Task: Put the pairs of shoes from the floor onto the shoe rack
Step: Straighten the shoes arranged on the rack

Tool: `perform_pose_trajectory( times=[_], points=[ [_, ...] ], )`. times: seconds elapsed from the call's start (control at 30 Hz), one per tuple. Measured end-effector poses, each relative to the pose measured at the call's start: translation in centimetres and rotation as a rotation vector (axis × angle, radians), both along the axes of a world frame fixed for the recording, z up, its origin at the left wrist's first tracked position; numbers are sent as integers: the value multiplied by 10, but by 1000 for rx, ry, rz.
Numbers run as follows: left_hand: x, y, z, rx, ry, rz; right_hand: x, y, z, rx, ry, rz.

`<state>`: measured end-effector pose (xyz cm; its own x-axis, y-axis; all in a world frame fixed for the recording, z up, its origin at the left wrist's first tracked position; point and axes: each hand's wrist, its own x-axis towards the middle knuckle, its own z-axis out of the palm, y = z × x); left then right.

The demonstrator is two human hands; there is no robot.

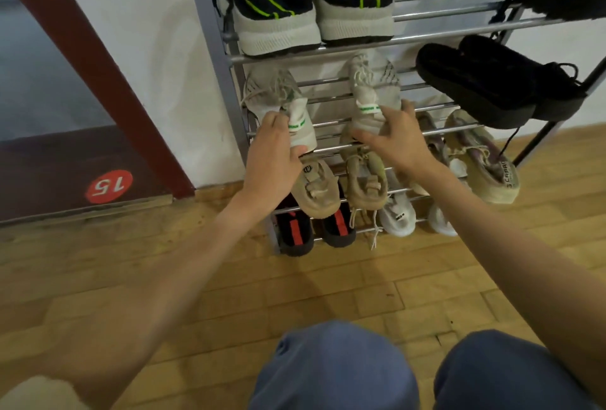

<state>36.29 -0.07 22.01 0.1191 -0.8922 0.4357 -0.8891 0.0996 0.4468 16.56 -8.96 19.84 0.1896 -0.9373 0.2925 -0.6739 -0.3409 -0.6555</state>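
Observation:
A metal shoe rack (229, 58) stands against the white wall. Two white sneakers with green tags are on its second shelf. My left hand (273, 160) grips the heel of the left white sneaker (275, 97). My right hand (393, 137) has its fingers spread and touches the heel of the right white sneaker (373, 88), with the thumb out to the left.
Black-and-white shoes (275, 12) sit on the top shelf, black shoes (498, 81) at the right. Beige shoes (364, 180), purple-beige shoes (482, 160), black-red shoes (295, 229) and white shoes (396, 212) fill the lower shelves. The floor is wood (328, 285). A red door frame (108, 74) stands left. My knees (334, 367) are below.

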Motion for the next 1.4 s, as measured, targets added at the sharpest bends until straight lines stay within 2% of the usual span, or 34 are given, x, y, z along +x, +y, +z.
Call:
perform_pose_trajectory(
  times=[0.2,0.47,0.6,0.9,1.0,1.13,1.27,1.4],
  points=[
    [-1,3,-4,7,-31,19,1,18,8,-11,-107,50],
    [14,6,3,41,-103,-16,31,28,20,-48,3,227],
    [13,6,0,21,-107,-26,45,15,16,37,163,265],
    [13,6,-6,-5,-62,-33,35,15,22,113,121,326],
    [14,17,-14,-41,-48,-23,23,21,17,-1,108,328],
    [11,41,-49,-291,-40,-39,-7,39,-17,-407,-50,200],
    [4,50,-86,-307,-18,-34,-21,49,-59,-415,-25,148],
    [-2,48,-106,-203,-47,-88,-22,59,-92,-375,127,180]
  ],
)
